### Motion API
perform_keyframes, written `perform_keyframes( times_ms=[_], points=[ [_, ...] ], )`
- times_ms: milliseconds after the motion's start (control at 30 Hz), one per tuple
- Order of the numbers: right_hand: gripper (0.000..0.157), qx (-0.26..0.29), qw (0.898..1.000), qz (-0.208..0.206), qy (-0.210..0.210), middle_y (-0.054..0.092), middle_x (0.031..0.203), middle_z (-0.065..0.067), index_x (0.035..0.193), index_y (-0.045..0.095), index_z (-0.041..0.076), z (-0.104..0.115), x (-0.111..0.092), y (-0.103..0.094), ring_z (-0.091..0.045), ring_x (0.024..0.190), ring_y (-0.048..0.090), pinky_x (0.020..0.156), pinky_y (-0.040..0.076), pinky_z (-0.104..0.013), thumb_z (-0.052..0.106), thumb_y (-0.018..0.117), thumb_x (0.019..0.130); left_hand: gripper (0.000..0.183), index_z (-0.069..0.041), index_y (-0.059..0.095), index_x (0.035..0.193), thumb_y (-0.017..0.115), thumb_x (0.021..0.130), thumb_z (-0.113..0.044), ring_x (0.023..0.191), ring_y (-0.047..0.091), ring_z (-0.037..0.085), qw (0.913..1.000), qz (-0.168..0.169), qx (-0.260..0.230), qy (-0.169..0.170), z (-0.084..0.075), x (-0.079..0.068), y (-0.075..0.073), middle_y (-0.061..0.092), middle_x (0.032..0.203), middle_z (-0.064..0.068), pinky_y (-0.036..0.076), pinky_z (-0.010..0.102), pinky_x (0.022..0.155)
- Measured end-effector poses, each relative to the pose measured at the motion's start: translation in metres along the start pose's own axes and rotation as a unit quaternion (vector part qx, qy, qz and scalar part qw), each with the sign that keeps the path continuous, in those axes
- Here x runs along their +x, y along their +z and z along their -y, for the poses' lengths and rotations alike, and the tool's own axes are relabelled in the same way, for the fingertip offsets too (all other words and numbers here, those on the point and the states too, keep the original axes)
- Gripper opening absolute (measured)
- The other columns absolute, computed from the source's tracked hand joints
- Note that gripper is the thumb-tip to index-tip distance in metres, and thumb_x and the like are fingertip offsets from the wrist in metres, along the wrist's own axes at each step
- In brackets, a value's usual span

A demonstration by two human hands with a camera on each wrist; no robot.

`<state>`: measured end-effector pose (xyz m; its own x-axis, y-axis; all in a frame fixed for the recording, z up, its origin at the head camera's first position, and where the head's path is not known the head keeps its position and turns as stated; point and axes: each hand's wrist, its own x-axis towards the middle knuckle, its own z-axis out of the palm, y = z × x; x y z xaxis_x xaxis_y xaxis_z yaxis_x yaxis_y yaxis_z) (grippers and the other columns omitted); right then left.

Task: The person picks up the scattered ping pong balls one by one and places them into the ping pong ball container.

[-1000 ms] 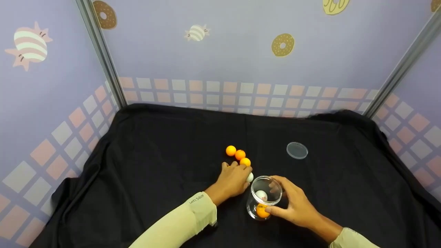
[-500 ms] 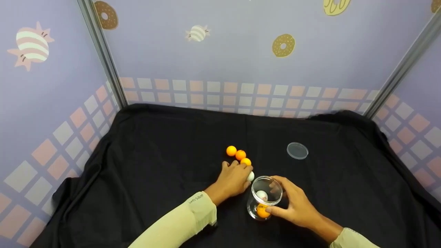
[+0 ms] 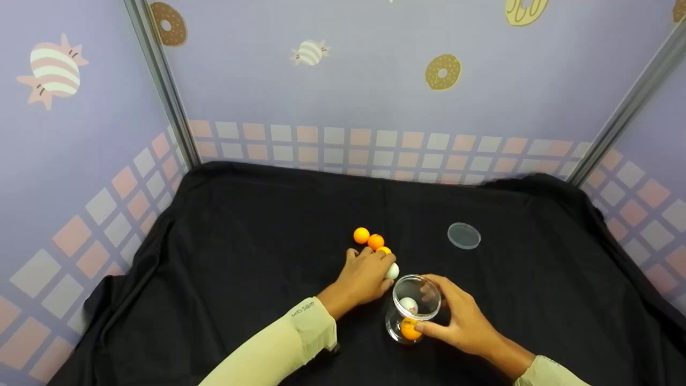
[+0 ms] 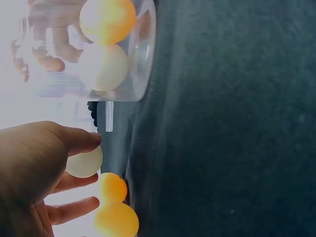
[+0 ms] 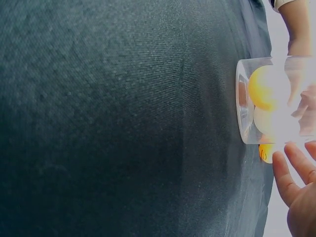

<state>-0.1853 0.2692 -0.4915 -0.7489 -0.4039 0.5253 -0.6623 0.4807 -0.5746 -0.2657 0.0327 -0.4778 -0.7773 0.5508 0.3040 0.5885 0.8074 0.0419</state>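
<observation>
My left hand pinches a white ping-pong ball between thumb and fingers, just left of and beyond a clear round jar. In the left wrist view that same ball sits against the thumb. My right hand holds the jar's right side, thumb in front, fingers behind. Inside the upright, uncovered jar lie a white ball and an orange ball. Three loose orange balls stand in a slanting row past the left fingers: one far, one middle, one near, partly hidden.
A clear round lid lies flat at the back right, apart from the jar. Black cloth covers the table, with folds along its left and right edges. Patterned lilac panels enclose the back and both sides.
My left hand and the white ball it pinches have shifted slightly up and to the right, covering more of the nearest orange ball. The right hand keeps its hold on the jar.
</observation>
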Motion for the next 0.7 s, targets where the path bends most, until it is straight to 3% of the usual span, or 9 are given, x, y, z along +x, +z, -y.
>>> perform_keyframes(
  times_ms=[367,700],
  points=[
    [0.081,0.007,1.0,0.0,0.0,0.067,0.123,0.001,0.143,0.052,0.02,-0.001,-0.001,0.001,-0.019,0.104,0.068,0.073,0.059,-0.03,0.031,0.092,0.074,0.035,-0.022,0.064,0.119,0.073,0.09,-0.039,0.106,0.063,0.021,0.9997,-0.011,-0.021,0.003,-0.004,-0.001,-0.017,0.07,0.116,-0.005,0.044,0.049,0.086],
    [0.08,0.01,1.0,0.002,0.001,0.067,0.123,-0.003,0.143,0.052,0.02,0.0,0.0,0.001,-0.019,0.104,0.068,0.073,0.06,-0.03,0.031,0.092,0.074,0.037,-0.023,0.064,0.12,0.073,0.09,-0.041,0.103,0.065,0.02,0.999,-0.041,-0.013,0.015,-0.007,-0.001,-0.033,0.07,0.112,-0.004,0.046,0.049,0.086]
  ],
)
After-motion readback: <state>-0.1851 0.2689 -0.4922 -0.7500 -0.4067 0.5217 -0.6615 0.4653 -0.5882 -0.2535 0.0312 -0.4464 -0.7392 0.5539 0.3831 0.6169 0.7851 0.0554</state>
